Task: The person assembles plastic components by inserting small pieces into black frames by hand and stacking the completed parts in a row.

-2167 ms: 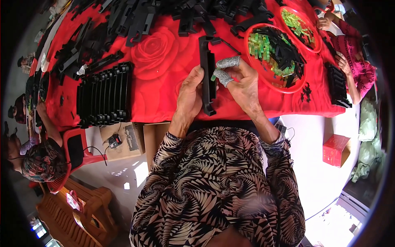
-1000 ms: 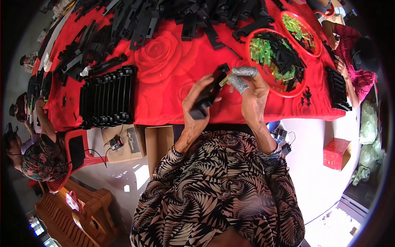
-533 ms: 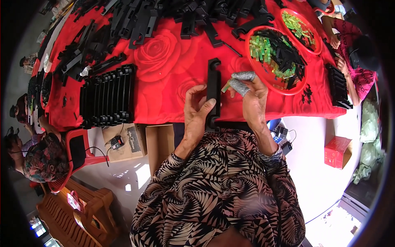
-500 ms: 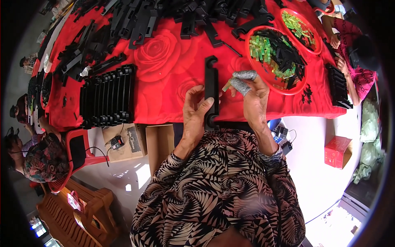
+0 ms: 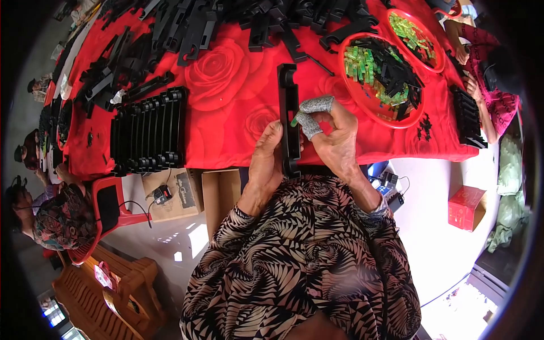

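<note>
- Head view: a long black part (image 5: pixel 286 93) sits between the two hands, over the near edge of the table (image 5: pixel 226 144), its length running away from the body.
- It looks like smooth, rigid plastic: narrow and straight, channelled along its length, with a curved, hook-like notch at the far end.
- The left hand (image 5: pixel 265 156) grips it, thumb along its left side; the other fingers are mostly hidden behind it.
- The right hand (image 5: pixel 339 139) has thumb and index finger pinched nearly together on a green piece (image 5: pixel 295 119), small, glossy and translucent, at the black part's right side; whether it is seated there cannot be told.
- Grey finger covers (image 5: pixel 317 104), speckled and fabric-like, wrap that thumb and index finger.
- Left of the left fingers, a row of black parts (image 5: pixel 148 131) stands side by side, ribbed like a rack.
- Beyond the fingers, similar dark parts lie in a loose pile (image 5: pixel 195 31).
- Right of the right fingers, a round red basin (image 5: pixel 391 124) holds shiny green pieces (image 5: pixel 360 63) and flat black strips (image 5: pixel 396 73).
- Under all these spreads a red cloth (image 5: pixel 255 73), printed with large roses and softly creased.
</note>
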`<control>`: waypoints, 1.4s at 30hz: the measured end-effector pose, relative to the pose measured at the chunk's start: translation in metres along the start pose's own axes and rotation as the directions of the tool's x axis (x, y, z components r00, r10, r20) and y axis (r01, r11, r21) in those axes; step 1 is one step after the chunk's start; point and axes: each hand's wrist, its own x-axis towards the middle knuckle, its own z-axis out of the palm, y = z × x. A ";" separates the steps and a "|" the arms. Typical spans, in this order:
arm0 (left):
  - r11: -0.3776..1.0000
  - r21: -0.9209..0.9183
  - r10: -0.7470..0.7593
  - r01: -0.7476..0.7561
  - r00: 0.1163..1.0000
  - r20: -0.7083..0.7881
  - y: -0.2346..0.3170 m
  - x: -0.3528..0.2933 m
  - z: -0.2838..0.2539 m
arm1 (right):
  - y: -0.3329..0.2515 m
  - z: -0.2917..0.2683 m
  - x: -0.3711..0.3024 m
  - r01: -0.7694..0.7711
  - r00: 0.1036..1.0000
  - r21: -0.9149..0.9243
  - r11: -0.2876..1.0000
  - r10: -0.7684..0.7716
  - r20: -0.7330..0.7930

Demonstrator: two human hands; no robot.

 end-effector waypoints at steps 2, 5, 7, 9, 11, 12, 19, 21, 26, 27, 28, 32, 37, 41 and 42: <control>0.997 0.040 0.064 -0.064 0.998 -0.007 0.000 -0.001 0.003 | -0.004 0.001 -0.001 0.020 0.999 -0.048 0.999 -0.018 0.031; 0.983 0.099 0.156 -0.155 0.988 -0.001 -0.001 0.001 0.004 | -0.008 -0.002 -0.002 0.078 0.996 -0.178 0.981 -0.070 0.051; 0.975 0.118 0.189 -0.189 0.982 0.006 -0.002 0.001 0.002 | -0.008 0.000 -0.002 0.091 0.996 -0.180 0.979 -0.085 0.040; 0.948 0.195 0.260 -0.250 0.965 -0.028 -0.004 0.002 0.003 | -0.008 0.002 -0.003 0.104 0.995 -0.181 0.978 -0.100 0.029; 0.931 0.228 0.296 -0.284 0.955 -0.022 -0.005 0.003 0.003 | -0.008 0.003 -0.003 0.111 0.994 -0.189 0.976 -0.109 0.026; 0.913 0.261 0.329 -0.315 0.944 -0.012 -0.006 0.004 0.004 | -0.007 0.003 -0.003 0.111 0.994 -0.189 0.976 -0.108 0.025; 0.913 0.291 0.304 -0.287 0.953 -0.016 -0.004 0.003 0.003 | -0.004 0.008 -0.005 0.158 0.987 -0.221 0.962 -0.157 0.019; 0.902 0.342 0.299 -0.264 0.953 -0.054 -0.005 0.004 0.004 | -0.001 0.008 -0.005 0.166 0.986 -0.223 0.961 -0.168 0.009; 0.919 0.315 0.272 -0.239 0.960 -0.066 -0.007 0.005 0.002 | -0.001 0.007 -0.007 0.146 0.989 -0.241 0.960 -0.144 0.024; 0.924 0.307 0.261 -0.229 0.963 -0.068 -0.006 0.005 0.001 | -0.001 0.007 -0.007 0.150 0.989 -0.242 0.959 -0.149 0.023; 0.923 0.306 0.264 -0.232 0.962 -0.066 -0.007 0.005 0.000 | 0.000 0.008 -0.008 0.144 0.989 -0.242 0.960 -0.143 0.023; 0.936 0.269 0.251 -0.225 0.966 -0.065 -0.006 0.004 -0.001 | 0.003 0.011 -0.008 0.142 0.990 -0.218 0.966 -0.142 0.015; 0.947 0.258 0.225 -0.193 0.969 -0.102 -0.005 0.007 0.000 | 0.005 0.012 -0.009 0.147 0.989 -0.223 0.964 -0.148 0.012; 0.960 0.216 0.204 -0.180 0.975 -0.092 -0.004 0.009 0.000 | 0.011 0.014 -0.008 0.216 0.974 -0.285 0.934 -0.226 -0.002; 0.961 0.206 0.205 -0.183 0.974 -0.093 -0.004 0.009 0.000 | 0.012 0.013 -0.007 0.215 0.974 -0.284 0.934 -0.224 0.000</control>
